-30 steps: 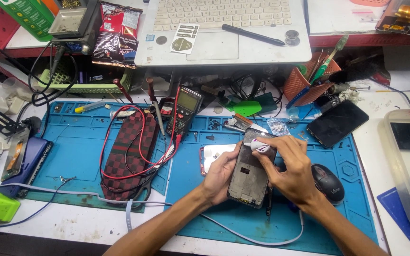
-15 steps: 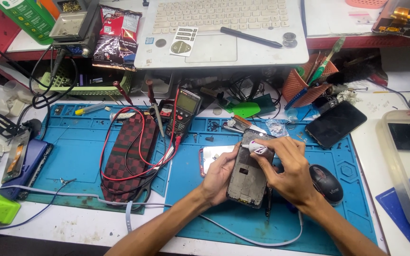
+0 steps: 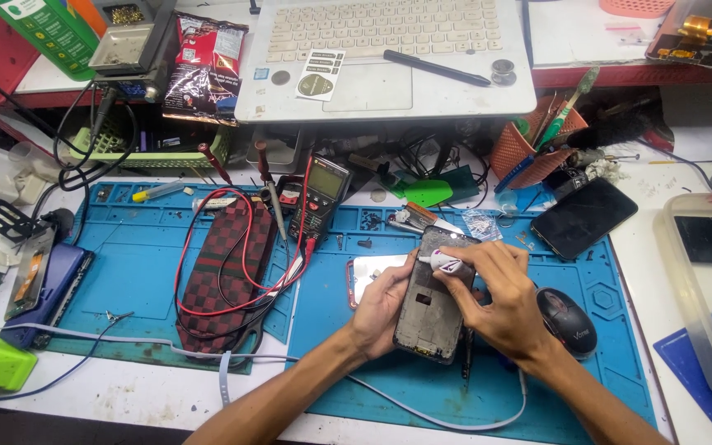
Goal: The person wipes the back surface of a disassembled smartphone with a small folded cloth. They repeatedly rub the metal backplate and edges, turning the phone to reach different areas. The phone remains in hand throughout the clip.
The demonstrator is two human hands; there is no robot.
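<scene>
1. Compared with a second ago, the right hand has brought the small white tube from the far right corner of the opened phone frame to its far edge, nozzle pointing left. The work appears to be moving along that rim.
2. The left hand grips the frame's left side as before, fingers wrapped round the edge, keeping it tilted up off the blue work mat.
3. The right hand pinches the tube between thumb and fingertips; whether anything comes out of the nozzle cannot be told.
4. The frame is dark and rectangular, with a bare inner face and a small cut-out near its middle. It sits near the middle of the mat, just left of the black mouse.
5. A multimeter with red leads lies farther off to the left.
</scene>
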